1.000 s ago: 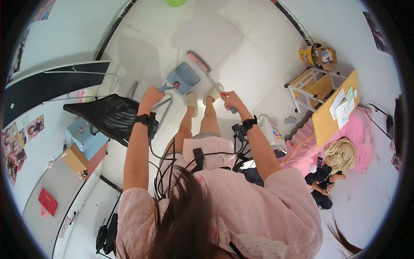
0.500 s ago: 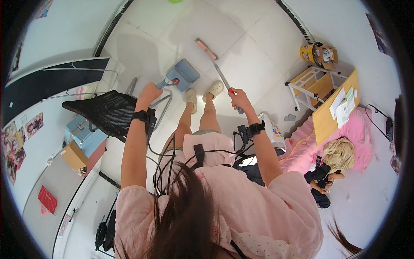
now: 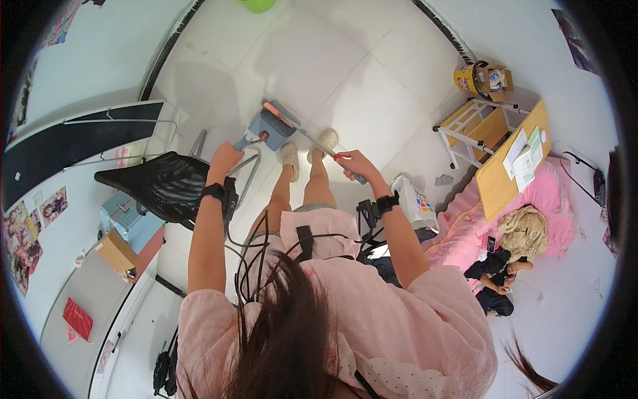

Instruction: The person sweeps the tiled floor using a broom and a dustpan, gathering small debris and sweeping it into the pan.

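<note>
Closed round its handle, my left hand (image 3: 228, 157) holds a blue-grey dustpan (image 3: 271, 136) low over the tiled floor, just beyond my feet. My right hand (image 3: 357, 165) grips the red and grey handle of a broom (image 3: 308, 135). The broom's head, with an orange-pink top and dark bristles, lies over the far part of the dustpan. Whether the bristles touch the pan cannot be made out. A red patch shows near the dustpan's handle.
A black mesh chair (image 3: 169, 186) stands at my left. On the right are a wooden folding table (image 3: 495, 186) with papers, a pink bed (image 3: 458, 233) and a seated person (image 3: 493, 286). A white bag (image 3: 413, 203) is by my right arm. A green bin (image 3: 258, 5) stands far ahead.
The broom has moved left and its head has come from the floor onto the dustpan. My right hand has shifted left. The green bin shows more fully at the top.
</note>
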Demonstrator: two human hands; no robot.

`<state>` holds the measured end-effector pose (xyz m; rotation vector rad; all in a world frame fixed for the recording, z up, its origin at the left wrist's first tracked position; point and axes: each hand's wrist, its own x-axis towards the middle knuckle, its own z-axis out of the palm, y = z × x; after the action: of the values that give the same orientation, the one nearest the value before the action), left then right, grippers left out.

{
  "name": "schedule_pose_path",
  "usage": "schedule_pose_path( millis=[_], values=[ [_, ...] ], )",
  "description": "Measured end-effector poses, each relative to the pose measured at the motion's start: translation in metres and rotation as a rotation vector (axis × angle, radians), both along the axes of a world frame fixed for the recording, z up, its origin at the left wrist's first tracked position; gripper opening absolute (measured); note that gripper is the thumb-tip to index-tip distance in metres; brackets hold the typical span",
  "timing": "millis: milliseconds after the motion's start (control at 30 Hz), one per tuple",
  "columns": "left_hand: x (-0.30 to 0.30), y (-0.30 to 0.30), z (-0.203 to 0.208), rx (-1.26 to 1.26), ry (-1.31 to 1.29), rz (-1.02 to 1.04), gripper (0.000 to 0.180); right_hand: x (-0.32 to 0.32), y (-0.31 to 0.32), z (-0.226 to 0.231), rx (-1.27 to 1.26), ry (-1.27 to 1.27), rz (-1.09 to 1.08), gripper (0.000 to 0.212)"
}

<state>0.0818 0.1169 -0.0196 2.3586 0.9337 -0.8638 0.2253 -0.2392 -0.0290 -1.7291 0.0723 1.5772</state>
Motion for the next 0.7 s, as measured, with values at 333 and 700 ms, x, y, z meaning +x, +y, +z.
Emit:
schedule_pose_path(
  millis=[333, 700],
  values=[
    [-0.023, 0.025, 0.014, -0.083, 0.011, 0.102, 0.044, 0.039, -0.045, 0.037, -0.202, -0.233, -0.288, 0.037],
    [0.008, 0.035, 0.074, 0.031, -0.362, 0.216, 0.033, 0.11, -0.111, 0.037, -0.087, -0.259, -0.876, 0.014]
  ],
)
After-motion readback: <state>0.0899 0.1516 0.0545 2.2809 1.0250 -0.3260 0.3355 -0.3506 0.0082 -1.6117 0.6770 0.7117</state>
